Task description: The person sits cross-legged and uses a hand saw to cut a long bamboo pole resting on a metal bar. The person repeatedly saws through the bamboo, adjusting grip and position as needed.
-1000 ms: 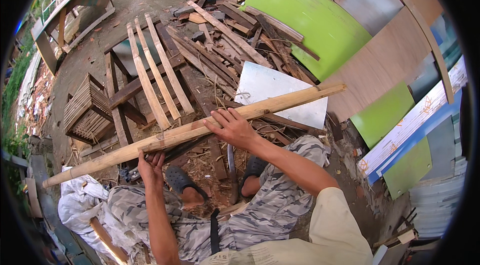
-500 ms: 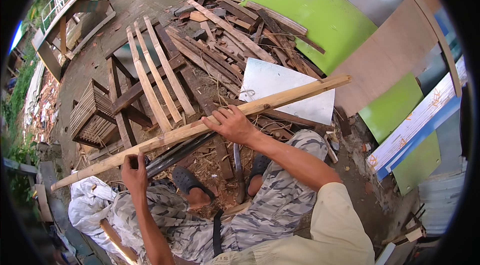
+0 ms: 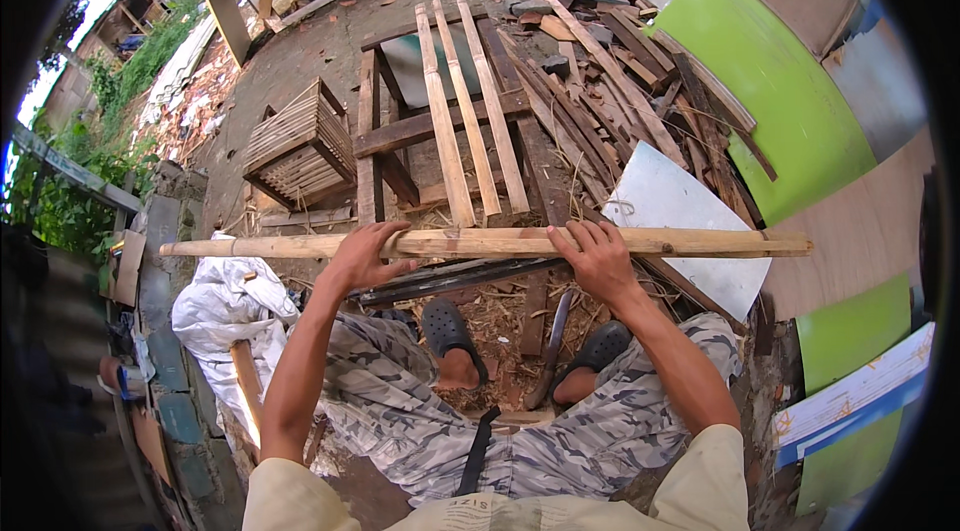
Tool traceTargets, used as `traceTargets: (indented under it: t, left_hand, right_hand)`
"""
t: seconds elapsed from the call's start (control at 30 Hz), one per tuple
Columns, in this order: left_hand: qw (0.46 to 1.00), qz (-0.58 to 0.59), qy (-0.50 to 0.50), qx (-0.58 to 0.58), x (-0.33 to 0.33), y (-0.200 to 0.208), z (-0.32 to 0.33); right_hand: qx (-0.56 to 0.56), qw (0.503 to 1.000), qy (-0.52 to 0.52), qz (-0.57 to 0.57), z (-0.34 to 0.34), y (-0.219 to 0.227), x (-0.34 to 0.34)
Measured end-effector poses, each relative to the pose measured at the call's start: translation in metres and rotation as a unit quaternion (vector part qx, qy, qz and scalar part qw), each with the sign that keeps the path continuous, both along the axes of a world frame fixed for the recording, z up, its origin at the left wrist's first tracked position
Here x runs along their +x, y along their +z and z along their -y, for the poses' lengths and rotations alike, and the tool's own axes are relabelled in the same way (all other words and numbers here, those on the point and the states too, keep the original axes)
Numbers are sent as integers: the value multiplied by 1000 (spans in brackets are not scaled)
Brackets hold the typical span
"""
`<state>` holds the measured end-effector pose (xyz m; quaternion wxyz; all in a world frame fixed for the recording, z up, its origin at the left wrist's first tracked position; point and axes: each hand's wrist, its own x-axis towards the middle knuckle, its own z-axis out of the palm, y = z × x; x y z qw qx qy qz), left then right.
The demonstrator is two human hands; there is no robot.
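A long split bamboo pole lies almost level across the front of me, above my knees. My left hand grips it left of the middle, fingers over the far side and thumb on the near side. My right hand is closed round it farther right, its thumb along the near face. Beneath the pole runs a dark bar. A long-bladed knife leans between my feet, handle end down. Beyond the pole, three pale bamboo strips rest on a dark wooden frame.
A slatted wooden crate stands left of the frame. Scrap wood is heaped at the far right, beside a white sheet and leaning green panels. At my left lies a white sack. Wood shavings cover the ground by my feet.
The pole has swung from a slant, right end far, to nearly level. My left hand has moved from beneath it to a grip over it; my right hand has shifted right. My view has turned left.
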<state>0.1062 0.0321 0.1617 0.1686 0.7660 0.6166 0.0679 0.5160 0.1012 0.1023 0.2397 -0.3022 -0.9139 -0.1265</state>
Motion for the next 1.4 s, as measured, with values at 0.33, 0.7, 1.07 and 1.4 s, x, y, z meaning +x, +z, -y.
traceTargets:
  t: [0.33, 0.7, 1.07, 1.4]
  left_hand:
    - [999, 32, 4, -33, -31, -28, -18]
    - [997, -22, -55, -58, -41, -26, -23]
    - [997, -6, -50, -58, -42, -34, -18]
    - [993, -34, -103, 37, -39, -43, -10]
  right_hand:
    - [-5, 1000, -17, -6, 8, -1, 2]
    - [0, 1000, -24, -1, 15, -6, -1]
    - [13, 999, -35, 25, 25, -11, 2]
    - [17, 998, -32, 47, 35, -21, 11]
